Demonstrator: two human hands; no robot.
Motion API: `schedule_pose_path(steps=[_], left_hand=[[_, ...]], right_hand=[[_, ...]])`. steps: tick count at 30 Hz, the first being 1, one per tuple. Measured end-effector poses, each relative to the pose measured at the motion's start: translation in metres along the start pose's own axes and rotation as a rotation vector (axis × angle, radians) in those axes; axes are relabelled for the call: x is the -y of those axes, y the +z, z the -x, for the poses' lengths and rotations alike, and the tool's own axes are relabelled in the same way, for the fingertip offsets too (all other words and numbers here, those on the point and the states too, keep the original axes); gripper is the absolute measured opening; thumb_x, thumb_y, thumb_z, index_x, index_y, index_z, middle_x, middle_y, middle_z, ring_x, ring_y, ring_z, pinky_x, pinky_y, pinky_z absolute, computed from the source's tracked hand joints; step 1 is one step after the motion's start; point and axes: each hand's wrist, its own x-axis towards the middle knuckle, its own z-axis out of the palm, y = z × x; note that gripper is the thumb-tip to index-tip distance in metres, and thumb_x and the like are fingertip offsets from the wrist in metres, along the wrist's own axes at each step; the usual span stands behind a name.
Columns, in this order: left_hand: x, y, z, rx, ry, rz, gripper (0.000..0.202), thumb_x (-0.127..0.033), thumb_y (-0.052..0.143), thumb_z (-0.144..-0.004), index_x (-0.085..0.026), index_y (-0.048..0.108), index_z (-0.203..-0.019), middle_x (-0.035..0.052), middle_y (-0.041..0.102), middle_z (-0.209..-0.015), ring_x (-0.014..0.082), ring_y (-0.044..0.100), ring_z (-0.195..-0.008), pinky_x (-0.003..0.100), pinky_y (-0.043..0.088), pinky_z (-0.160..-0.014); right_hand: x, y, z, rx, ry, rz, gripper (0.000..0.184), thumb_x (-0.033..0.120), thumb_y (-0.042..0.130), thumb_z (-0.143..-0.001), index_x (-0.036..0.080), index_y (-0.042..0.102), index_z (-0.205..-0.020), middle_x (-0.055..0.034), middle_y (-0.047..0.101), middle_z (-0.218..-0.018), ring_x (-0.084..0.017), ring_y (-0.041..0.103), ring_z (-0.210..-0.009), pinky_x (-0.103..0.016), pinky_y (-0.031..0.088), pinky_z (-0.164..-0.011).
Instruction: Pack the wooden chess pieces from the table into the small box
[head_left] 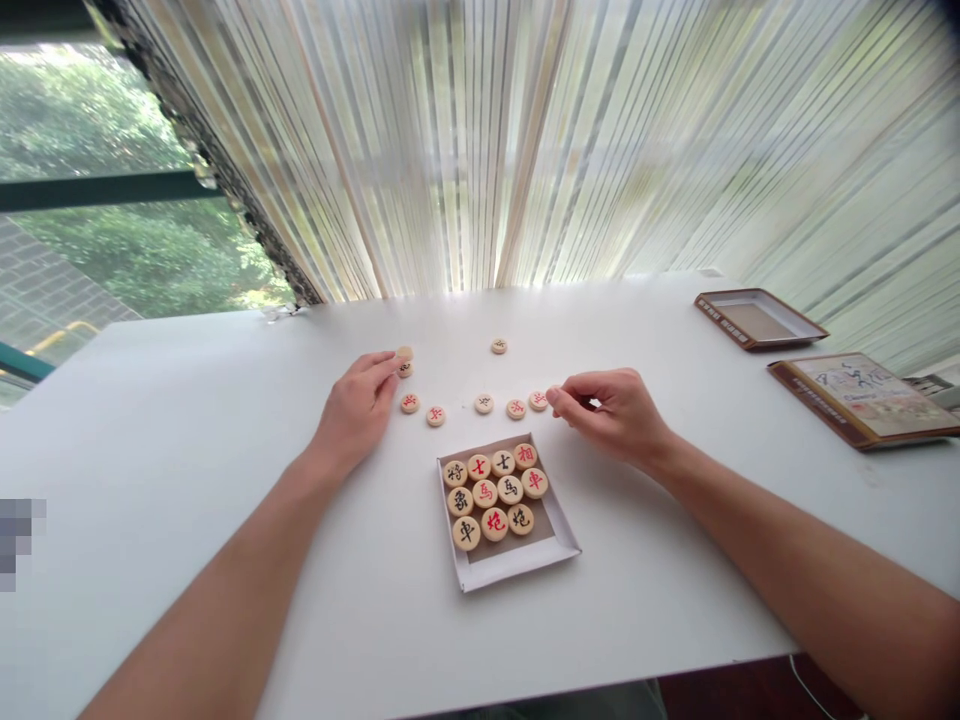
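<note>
At the far left of the loose pieces, my left hand [360,395] has its fingertips on a pale, blank-faced Chinese chess piece [405,353]. Just in front of it lies a black-marked piece [405,370]. My right hand [611,412] is closed in a pinch, its fingertips against the right edge of a red-marked piece [538,401]; anything between them is hidden. Between my hands, several red and black pieces lie face up, such as a black one [484,404]. Nearer me, a shallow box tray [517,567] holds rows of pieces, with bare floor at its front right.
A lone black-marked piece [499,346] lies farther back on the white table [187,400]. At the right are an open brown box part [765,342] and a printed box lid [870,395]. A string curtain [465,150] hangs behind the table, beside a window [112,180].
</note>
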Motion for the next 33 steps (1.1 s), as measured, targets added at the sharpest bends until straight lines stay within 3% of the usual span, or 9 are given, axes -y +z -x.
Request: schedule_pose_path(steps=[2,7,11,14,18,23,28,33], left_hand=[[0.004,0.002,-0.003,0.034,0.031,-0.003,0.04,-0.025,0.049,-0.1,-0.021,0.078,-0.127,0.0103,0.071,-0.144,0.0283,0.067,-0.132,0.045,0.049,-0.119],[0.009,0.004,-0.005,0.049,0.061,-0.022,0.036,-0.025,0.053,-0.099,-0.021,0.078,-0.125,0.0103,0.073,-0.141,0.029,0.067,-0.129,0.045,0.05,-0.118],[0.008,0.003,-0.005,0.027,0.036,-0.048,0.03,-0.029,0.061,-0.097,-0.02,0.08,-0.119,0.0109,0.073,-0.136,0.0242,0.074,-0.098,0.039,0.058,-0.099],[0.006,0.001,-0.004,0.013,0.008,-0.07,0.025,-0.031,0.068,-0.094,-0.02,0.081,-0.111,0.0084,0.079,-0.118,0.0201,0.069,-0.078,0.035,0.058,-0.085],[0.004,-0.001,-0.003,-0.001,-0.037,-0.103,0.018,-0.03,0.072,-0.091,-0.02,0.082,-0.103,0.0042,0.081,-0.093,0.0203,0.068,-0.072,0.033,0.055,-0.08],[-0.001,-0.003,-0.002,-0.064,-0.05,-0.104,0.023,-0.027,0.07,-0.094,-0.021,0.079,-0.114,0.0041,0.081,-0.101,0.0201,0.071,-0.079,0.031,0.055,-0.079],[-0.02,-0.008,0.006,-0.255,0.064,-0.018,0.023,-0.026,0.072,-0.096,-0.018,0.076,-0.118,0.0068,0.081,-0.109,0.0194,0.074,-0.086,0.031,0.059,-0.082],[-0.063,-0.01,0.031,-0.224,0.208,0.198,0.024,-0.023,0.075,-0.098,-0.019,0.074,-0.122,0.006,0.08,-0.114,0.0163,0.074,-0.091,0.03,0.061,-0.089]], right_hand=[[0.0,0.0,0.0,0.006,0.005,0.002,0.046,0.043,0.065,-0.095,0.018,0.061,-0.056,0.0009,0.052,-0.048,-0.011,0.041,-0.047,-0.027,0.03,-0.049],[0.0,0.0,0.001,0.019,0.008,0.012,0.045,0.041,0.066,-0.095,0.018,0.062,-0.057,-0.0004,0.056,-0.051,-0.011,0.044,-0.047,-0.027,0.031,-0.049],[0.001,-0.001,0.001,0.028,-0.004,0.012,0.043,0.038,0.065,-0.095,0.017,0.063,-0.058,-0.0003,0.057,-0.05,-0.011,0.045,-0.047,-0.027,0.031,-0.049],[0.0,0.0,0.001,0.02,-0.023,0.0,0.043,0.035,0.064,-0.095,0.017,0.064,-0.057,0.0,0.056,-0.049,-0.01,0.045,-0.046,-0.027,0.03,-0.049],[-0.001,0.001,0.001,0.009,-0.028,-0.003,0.044,0.039,0.065,-0.095,0.017,0.064,-0.057,0.0003,0.056,-0.049,-0.01,0.044,-0.046,-0.027,0.03,-0.048],[-0.001,0.0,0.001,-0.002,-0.028,-0.008,0.046,0.041,0.067,-0.096,0.017,0.064,-0.057,0.0005,0.056,-0.048,-0.01,0.043,-0.046,-0.027,0.03,-0.049],[-0.001,0.001,0.001,-0.007,-0.021,-0.013,0.046,0.043,0.068,-0.096,0.017,0.065,-0.058,0.0001,0.057,-0.05,-0.011,0.044,-0.047,-0.027,0.03,-0.049],[0.01,0.003,0.005,0.019,-0.034,-0.065,0.048,0.047,0.066,-0.099,0.017,0.066,-0.061,-0.0002,0.058,-0.053,-0.011,0.047,-0.05,-0.028,0.033,-0.051]])
